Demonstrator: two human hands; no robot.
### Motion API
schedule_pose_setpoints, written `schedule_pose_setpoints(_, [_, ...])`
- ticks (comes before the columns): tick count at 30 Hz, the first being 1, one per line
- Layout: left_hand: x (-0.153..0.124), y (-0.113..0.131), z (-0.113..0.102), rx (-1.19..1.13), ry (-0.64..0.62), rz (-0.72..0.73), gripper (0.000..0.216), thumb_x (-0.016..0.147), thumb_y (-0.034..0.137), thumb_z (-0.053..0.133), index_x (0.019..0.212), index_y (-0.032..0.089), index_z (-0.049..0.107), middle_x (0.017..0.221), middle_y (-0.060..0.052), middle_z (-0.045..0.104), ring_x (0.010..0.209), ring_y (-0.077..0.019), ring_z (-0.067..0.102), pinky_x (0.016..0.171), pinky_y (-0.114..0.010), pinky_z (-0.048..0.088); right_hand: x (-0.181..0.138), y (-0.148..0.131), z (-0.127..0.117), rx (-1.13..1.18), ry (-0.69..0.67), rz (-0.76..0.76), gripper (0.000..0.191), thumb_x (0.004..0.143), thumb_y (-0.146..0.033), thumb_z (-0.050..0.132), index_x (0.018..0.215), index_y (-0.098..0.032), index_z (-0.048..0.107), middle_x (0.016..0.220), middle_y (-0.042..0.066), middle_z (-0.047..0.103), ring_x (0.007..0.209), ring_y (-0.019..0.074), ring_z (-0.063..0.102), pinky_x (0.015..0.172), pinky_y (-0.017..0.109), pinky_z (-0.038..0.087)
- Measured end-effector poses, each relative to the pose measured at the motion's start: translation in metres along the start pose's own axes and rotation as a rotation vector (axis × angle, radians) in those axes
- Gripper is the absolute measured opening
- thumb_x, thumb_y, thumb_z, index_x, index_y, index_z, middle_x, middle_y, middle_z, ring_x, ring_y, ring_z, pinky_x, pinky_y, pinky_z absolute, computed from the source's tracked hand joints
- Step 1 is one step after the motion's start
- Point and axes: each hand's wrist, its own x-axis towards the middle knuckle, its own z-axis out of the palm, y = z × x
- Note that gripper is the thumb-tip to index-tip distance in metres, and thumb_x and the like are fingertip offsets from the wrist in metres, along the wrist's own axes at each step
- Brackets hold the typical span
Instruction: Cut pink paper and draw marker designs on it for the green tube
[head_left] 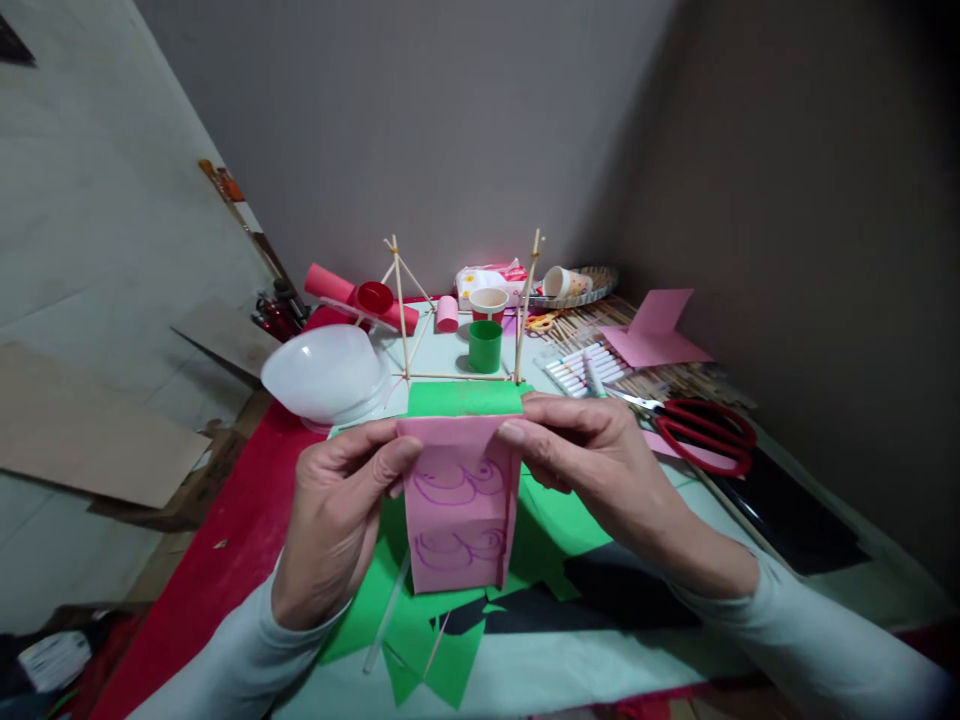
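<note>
Between my two hands is a pink paper box (459,530) with curvy purple shapes drawn on its front. A green paper piece (465,398) shows along its top edge. My left hand (341,500) pinches the upper left corner between thumb and fingers. Thumb and fingers of my right hand (592,455) grip the upper right corner, and some of those fingers are hidden behind it. The box looks upright; whether its base touches the table I cannot tell. Green paper scraps (435,665) and black paper (622,590) lie below and around it.
Behind stand a wooden stick frame (405,310), a green paper cylinder (484,347) and a red-rimmed paper cup (488,303). A translucent plastic bowl (326,370) is at left. Markers (585,368), large red-handled scissors (705,435) and folded pink paper (656,340) lie right.
</note>
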Motion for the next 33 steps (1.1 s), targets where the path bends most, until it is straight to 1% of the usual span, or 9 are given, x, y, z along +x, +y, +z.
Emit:
schedule_pose_setpoints(6, [-0.001,0.004,0.001,-0.043,-0.014,-0.078,0.032,0.05,0.036,0.102,0.072,0.022,0.084,0.066,-0.002,0.077,0.057,-0.0082,0.064,0.057,-0.014,0.053,-0.006,-0.001,0.001,-0.153,0.02,-0.054,0.041,0.094,-0.025,0.07,0.055,-0.017,0.058,0.053,-0.006,0.047,0.05,0.0058,0.041,0.048,0.023,0.032])
schedule_pose_setpoints(9, [-0.001,0.005,0.002,-0.054,-0.018,-0.077,0.03,0.05,0.035,0.102,0.07,0.023,0.083,0.07,-0.003,0.079,0.062,-0.0104,0.068,0.062,-0.016,0.057,-0.008,0.0,0.002,-0.188,0.008,-0.108,0.041,0.095,-0.024,0.069,0.055,-0.017,0.061,0.053,-0.006,0.051,0.051,0.0058,0.045,0.051,0.023,0.035])
schedule_pose_setpoints(13, [-0.002,0.007,0.0,-0.018,-0.026,-0.061,0.027,0.054,0.035,0.1,0.07,0.023,0.083,0.071,-0.004,0.079,0.062,-0.0123,0.068,0.061,-0.019,0.057,-0.009,-0.002,0.003,-0.189,-0.005,-0.165,0.042,0.096,-0.019,0.069,0.055,-0.017,0.061,0.054,-0.006,0.054,0.053,0.0054,0.048,0.053,0.021,0.037])
schedule_pose_setpoints(17, [-0.003,0.009,0.0,0.004,-0.038,-0.088,0.025,0.055,0.035,0.1,0.07,0.023,0.083,0.068,-0.004,0.076,0.059,-0.0142,0.065,0.058,-0.023,0.057,-0.009,-0.004,0.004,-0.151,-0.026,-0.153,0.04,0.096,-0.017,0.068,0.056,-0.016,0.06,0.056,-0.007,0.052,0.052,0.0044,0.046,0.051,0.021,0.036])
schedule_pose_setpoints(21, [-0.003,0.011,0.003,0.019,-0.057,-0.128,0.027,0.053,0.036,0.1,0.068,0.022,0.083,0.062,-0.003,0.07,0.053,-0.0125,0.059,0.056,-0.024,0.058,-0.009,-0.001,0.003,-0.111,-0.032,-0.151,0.038,0.096,-0.018,0.069,0.059,-0.016,0.06,0.058,-0.006,0.052,0.054,0.0047,0.045,0.051,0.02,0.035])
schedule_pose_setpoints(24, [-0.002,0.01,0.005,0.024,-0.02,-0.118,0.028,0.048,0.033,0.101,0.066,0.021,0.082,0.059,-0.001,0.068,0.054,-0.0121,0.06,0.054,-0.021,0.057,-0.008,0.0,0.003,-0.075,-0.018,-0.173,0.035,0.095,-0.017,0.069,0.061,-0.016,0.061,0.059,-0.006,0.051,0.055,0.0052,0.045,0.052,0.02,0.035])
schedule_pose_setpoints(27, [-0.001,0.007,0.005,0.049,0.036,-0.101,0.027,0.048,0.031,0.1,0.066,0.021,0.082,0.061,-0.002,0.069,0.06,-0.0147,0.064,0.058,-0.022,0.058,-0.008,0.001,0.003,-0.068,-0.009,-0.184,0.034,0.093,-0.016,0.07,0.061,-0.016,0.06,0.06,-0.006,0.05,0.057,0.0059,0.043,0.054,0.021,0.036])
schedule_pose_setpoints(30, [-0.002,0.002,0.004,0.084,0.061,-0.08,0.028,0.049,0.035,0.099,0.067,0.021,0.082,0.067,-0.003,0.073,0.063,-0.0164,0.065,0.061,-0.025,0.058,-0.007,0.003,0.004,-0.058,-0.001,-0.165,0.037,0.092,-0.017,0.071,0.058,-0.016,0.059,0.061,-0.005,0.051,0.058,0.0066,0.044,0.056,0.021,0.037])
schedule_pose_setpoints(33, [-0.003,-0.002,0.002,0.091,0.052,-0.06,0.028,0.053,0.037,0.098,0.071,0.022,0.083,0.065,-0.001,0.071,0.062,-0.015,0.063,0.06,-0.024,0.056,-0.007,0.005,0.004,-0.036,0.015,-0.154,0.036,0.093,-0.021,0.071,0.059,-0.016,0.061,0.063,-0.004,0.054,0.06,0.0072,0.046,0.059,0.021,0.039])
